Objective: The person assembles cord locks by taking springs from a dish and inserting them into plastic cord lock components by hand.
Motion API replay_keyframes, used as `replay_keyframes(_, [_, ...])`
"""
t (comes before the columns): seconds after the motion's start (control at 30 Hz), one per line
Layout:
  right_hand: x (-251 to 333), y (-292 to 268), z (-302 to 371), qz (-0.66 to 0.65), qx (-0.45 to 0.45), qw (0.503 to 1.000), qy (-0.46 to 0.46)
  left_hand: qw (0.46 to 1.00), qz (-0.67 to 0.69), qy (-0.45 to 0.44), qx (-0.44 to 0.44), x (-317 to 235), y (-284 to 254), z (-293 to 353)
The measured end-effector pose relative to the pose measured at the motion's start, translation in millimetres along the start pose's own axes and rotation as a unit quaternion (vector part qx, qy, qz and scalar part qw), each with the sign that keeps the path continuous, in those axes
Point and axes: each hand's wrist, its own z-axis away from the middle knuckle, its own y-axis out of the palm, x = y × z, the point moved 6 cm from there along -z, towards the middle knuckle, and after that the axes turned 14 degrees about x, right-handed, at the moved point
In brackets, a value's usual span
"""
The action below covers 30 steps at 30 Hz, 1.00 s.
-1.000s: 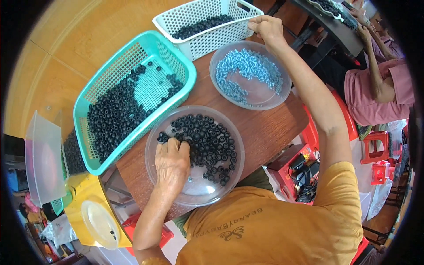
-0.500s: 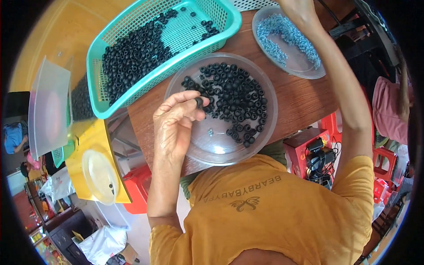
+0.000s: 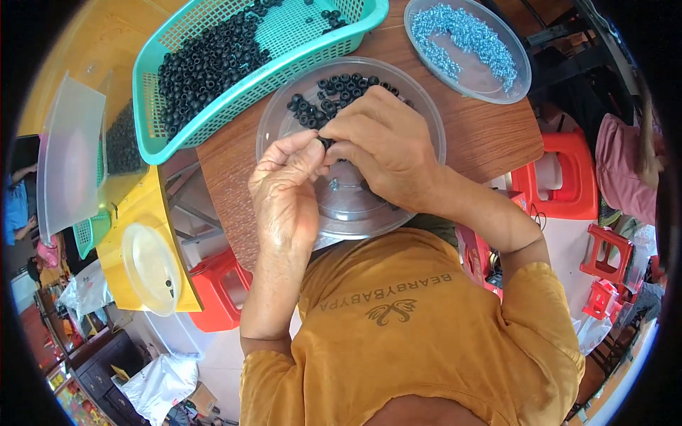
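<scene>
Over a round clear plastic tray [image 3: 359, 224], my two hands meet at their fingertips. Thumb and fingers of my left hand [image 3: 283, 199] pinch a small black round cap [image 3: 325, 142]. My right hand [image 3: 391, 145] closes on the same spot from the other side; whether it also holds a tiny piece is hidden by its fingers. Loose black caps [image 3: 312, 113] lie in the tray, partly covered by my right hand. A few small clear-blue pieces [image 3: 334, 184] rest on its bare bottom. At the far right, many similar blue pieces [image 3: 472, 35] fill part of an oval clear tray [image 3: 477, 86].
A turquoise mesh basket [image 3: 234, 106] full of black caps stands at the far left of the brown table [image 3: 224, 206]. Left of it, a clear dish [image 3: 149, 263] sits on a yellow surface. Red stools [image 3: 568, 188] stand at the right. People are partly visible at both edges.
My right hand has come from the tray of blue pieces to meet my left hand at the black cap. The view has shifted slightly.
</scene>
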Motion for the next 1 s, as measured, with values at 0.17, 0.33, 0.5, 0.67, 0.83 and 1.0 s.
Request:
replay_keyframes(0.17, [3,3,3,-0.009,0.002,1.000,-0.024,0.992,-0.127,0.016,-0.001,-11,-2,7])
replay_keyframes(0.33, [5,11,0,-0.047,0.031,0.998,0.003,0.990,-0.133,0.047,0.004,-19,-3,13])
replay_keyframes(0.5, [11,11,-6,-0.049,0.039,0.997,-0.034,0.923,-0.347,0.165,-0.022,-31,5,25])
replay_keyframes(0.67, [9,14,-4,-0.165,0.095,0.980,0.056,0.930,-0.341,0.139,-0.001,-35,1,29])
replay_keyframes(0.83, [-8,31,6,-0.344,0.140,0.903,0.217,0.997,-0.035,0.065,0.032,-19,-25,20])
replay_keyframes(1.0, [-22,49,12,-0.136,0.183,0.966,0.123,0.990,-0.077,0.117,0.013,-32,-30,24])
